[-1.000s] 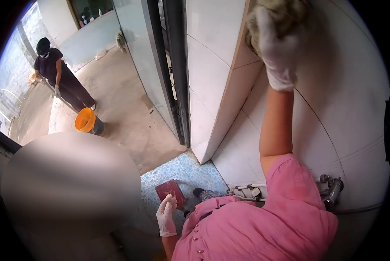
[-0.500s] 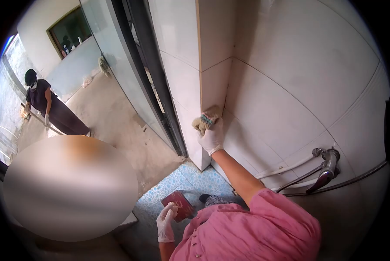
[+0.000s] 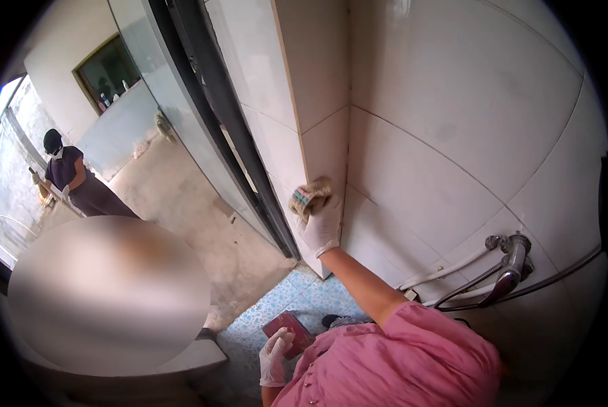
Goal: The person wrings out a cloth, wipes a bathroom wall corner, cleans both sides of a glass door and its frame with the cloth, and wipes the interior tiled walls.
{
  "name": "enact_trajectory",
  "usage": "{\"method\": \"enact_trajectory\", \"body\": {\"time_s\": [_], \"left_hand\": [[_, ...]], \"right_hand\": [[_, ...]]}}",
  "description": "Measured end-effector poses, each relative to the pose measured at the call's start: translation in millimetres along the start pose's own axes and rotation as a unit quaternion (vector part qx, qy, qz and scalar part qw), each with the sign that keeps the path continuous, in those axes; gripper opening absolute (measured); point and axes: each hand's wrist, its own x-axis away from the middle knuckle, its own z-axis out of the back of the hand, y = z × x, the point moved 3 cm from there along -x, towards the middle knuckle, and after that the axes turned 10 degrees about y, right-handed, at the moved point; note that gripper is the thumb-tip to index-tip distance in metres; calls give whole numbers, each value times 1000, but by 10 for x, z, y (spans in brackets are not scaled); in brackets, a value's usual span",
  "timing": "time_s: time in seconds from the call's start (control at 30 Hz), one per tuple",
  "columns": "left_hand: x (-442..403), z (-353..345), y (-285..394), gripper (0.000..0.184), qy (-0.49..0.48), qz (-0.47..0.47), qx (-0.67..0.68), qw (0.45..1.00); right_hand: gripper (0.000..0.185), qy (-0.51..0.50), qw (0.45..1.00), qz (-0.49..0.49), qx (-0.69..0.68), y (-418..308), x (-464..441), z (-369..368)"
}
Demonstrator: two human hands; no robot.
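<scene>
My right hand (image 3: 319, 227), in a white glove, grips a beige cloth (image 3: 311, 197) with a teal and pink patch. The cloth lies against the edge of the white tiled pillar (image 3: 321, 146), low down. My left hand (image 3: 275, 356), also gloved, is low in front of my pink shirt with its fingers curled; whether anything is between them is too small to tell. Just beyond that hand a dark red flat object (image 3: 290, 332) rests on the blue patterned floor (image 3: 270, 305).
Right of the pillar, a metal tap (image 3: 514, 268) with hoses and pipes juts from the tiled wall (image 3: 433, 149). A glass door (image 3: 175, 122) stands left of it. Outside, a person (image 3: 80, 180) in dark clothes holds a long handle. A blurred oval hides the lower left.
My right hand and the cloth have come down from high on the wall to the lower pillar edge. The view has shifted, bringing the tap into fuller sight. My left hand stays low.
</scene>
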Motion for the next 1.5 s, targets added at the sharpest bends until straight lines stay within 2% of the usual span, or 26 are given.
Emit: {"method": "enact_trajectory", "body": {"time_s": [0.13,0.27,0.3,0.4,0.43,0.5,0.57,0.6,0.67,0.7,0.77,0.8,0.83,0.87,0.9,0.93,0.97,1.03,1.13,1.2,1.23,1.3,1.33,1.4,1.43,1.5], "left_hand": [[-54,-82,27,48,8,17,3,1000],[-121,-183,108,51,-11,-44,-5,999],[-129,-194,90,51,-16,-47,-4,999],[-136,-166,47,45,-22,-44,-4,999],[-108,-138,40,46,-21,-41,-2,999],[-73,-178,47,46,-28,-46,4,999],[21,-191,84,53,7,-173,-94,980],[9,-169,72,53,5,-176,-92,980],[-8,-109,56,49,-10,-161,-96,982],[-70,-77,70,49,-9,-160,-97,982],[-177,33,-18,47,18,-42,37,998],[-165,-27,24,49,20,-55,32,998],[-179,-49,27,48,21,-39,43,998],[-203,-73,28,47,21,-25,56,998],[-213,-110,31,47,22,-19,56,998],[-220,-149,40,47,15,-15,54,998],[-228,-178,50,47,7,-14,51,999],[-242,-226,53,47,1,-7,46,999],[-222,-254,105,46,-10,-13,35,999],[-156,-255,136,46,-12,-22,34,999],[-145,-254,145,46,-9,-29,37,999],[-89,-188,122,46,3,-31,39,999],[-77,-130,82,46,-2,-38,38,999],[-102,-37,-6,50,18,-11,32,999],[102,-172,227,42,-5,-174,-106,979],[125,-153,194,40,1,-149,-72,986]], "right_hand": [[59,163,978,117,-47,-486,-640,245],[61,126,982,115,-81,223,41,-220],[58,57,906,-129,-398,331,157,-238],[43,21,989,101,-111,181,40,-2],[42,72,959,73,-264,101,-123,73],[40,100,901,49,-419,-153,-660,345],[39,77,805,62,-586,-491,-1411,663],[39,53,739,88,-666,-696,-1848,827],[38,16,666,169,-726,-1073,-2623,1148],[38,11,661,207,-721,-1242,-2955,1284],[46,89,759,289,-576,-1466,-3283,1464],[54,155,808,326,-466,-1546,-3354,1527],[63,221,836,352,-359,-1623,-3423,1589],[58,309,851,378,-192,-1557,-3388,1542],[54,401,832,383,-25,-1493,-3349,1496],[42,270,862,351,-245,-1326,-3242,1357],[31,123,835,294,-449,-1145,-3094,1181],[29,175,917,291,-208,-666,-2564,858],[33,88,973,214,-11,272,-1269,193],[41,9,993,113,-21,1175,-218,-462],[44,-38,997,-3,-69,1429,205,-594],[49,-102,948,-266,-144,1833,912,-788],[49,-130,948,-290,10,1911,1017,-722],[44,-159,924,-345,52,1795,1057,-475],[44,-148,925,-346,54,1726,963,-346],[43,-106,958,-267,-9,1361,640,-11]]}}
